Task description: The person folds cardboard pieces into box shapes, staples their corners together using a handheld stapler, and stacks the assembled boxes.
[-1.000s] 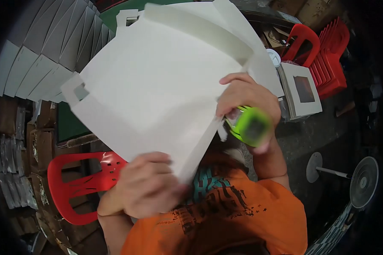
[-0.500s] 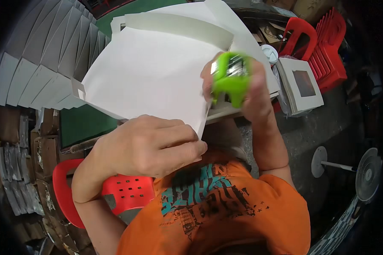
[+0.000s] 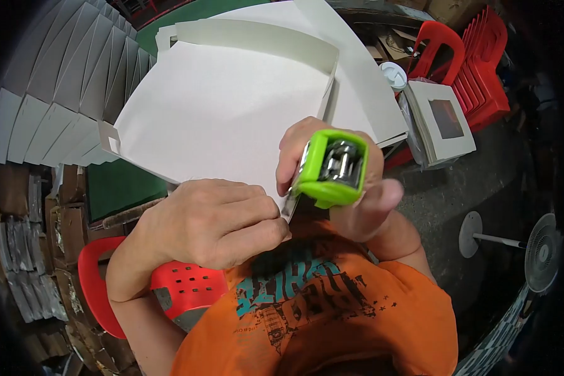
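A large white cardboard tray (image 3: 213,106) with folded-up walls lies before me, its near right corner toward my body. My left hand (image 3: 216,222) is closed over the near wall, fingers pinching the cardboard by that corner. In my right hand (image 3: 301,147) is a lime-green stapler (image 3: 341,166) with shiny metal inside its frame. The stapler's narrow metal end meets the tray's corner, just right of my left fingertips. The right thumb sticks out at the tool's near side. My left hand hides part of the near wall.
White sheets (image 3: 363,94) lie beneath the tray on a green surface (image 3: 125,188). Folded grey-white cardboard pieces (image 3: 56,81) are stacked at left. A red chair (image 3: 188,282) stands near my left arm. Right are a lidded cup (image 3: 393,76), stacked red chairs (image 3: 485,75) and a fan (image 3: 541,252).
My right hand has brought the stapler down and toward me, from above the right wall to the tray's corner. The left hand has shifted slightly left, still gripping the tray.
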Available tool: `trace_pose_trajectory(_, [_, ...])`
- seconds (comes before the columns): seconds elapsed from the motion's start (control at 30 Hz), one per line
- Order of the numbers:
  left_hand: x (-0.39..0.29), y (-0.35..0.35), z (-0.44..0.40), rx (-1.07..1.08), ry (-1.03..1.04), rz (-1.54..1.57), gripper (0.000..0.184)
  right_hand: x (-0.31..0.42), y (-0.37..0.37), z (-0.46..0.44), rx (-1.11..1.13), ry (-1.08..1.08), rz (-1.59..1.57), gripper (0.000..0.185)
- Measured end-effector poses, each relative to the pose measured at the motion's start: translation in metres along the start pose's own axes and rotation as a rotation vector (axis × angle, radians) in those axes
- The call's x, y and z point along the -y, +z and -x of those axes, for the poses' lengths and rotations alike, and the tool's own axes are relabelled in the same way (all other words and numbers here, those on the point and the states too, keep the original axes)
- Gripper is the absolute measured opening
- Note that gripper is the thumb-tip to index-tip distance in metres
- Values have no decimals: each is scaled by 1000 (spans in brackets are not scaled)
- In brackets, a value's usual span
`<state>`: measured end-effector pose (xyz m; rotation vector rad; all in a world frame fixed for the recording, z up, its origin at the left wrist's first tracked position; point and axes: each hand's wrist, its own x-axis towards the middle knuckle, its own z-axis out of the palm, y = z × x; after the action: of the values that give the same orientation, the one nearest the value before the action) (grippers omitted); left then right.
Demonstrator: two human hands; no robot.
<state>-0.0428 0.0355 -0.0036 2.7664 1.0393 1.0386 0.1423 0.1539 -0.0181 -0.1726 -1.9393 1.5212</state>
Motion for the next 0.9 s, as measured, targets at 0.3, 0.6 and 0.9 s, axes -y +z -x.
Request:
trace_pose_trajectory(0.3, [0, -1, 2, 24, 7, -41, 16, -11, 8, -3, 0, -190, 89, 97])
trace_pose_trajectory(0.6, [-6, -8, 3, -56, -103, -134, 36, -12, 13, -1, -27, -234, -4, 85])
trace_pose_trajectory(0.9, [0, -8, 8, -42, -80, -169, 38, -13, 25, 11, -78, -419, 65, 80])
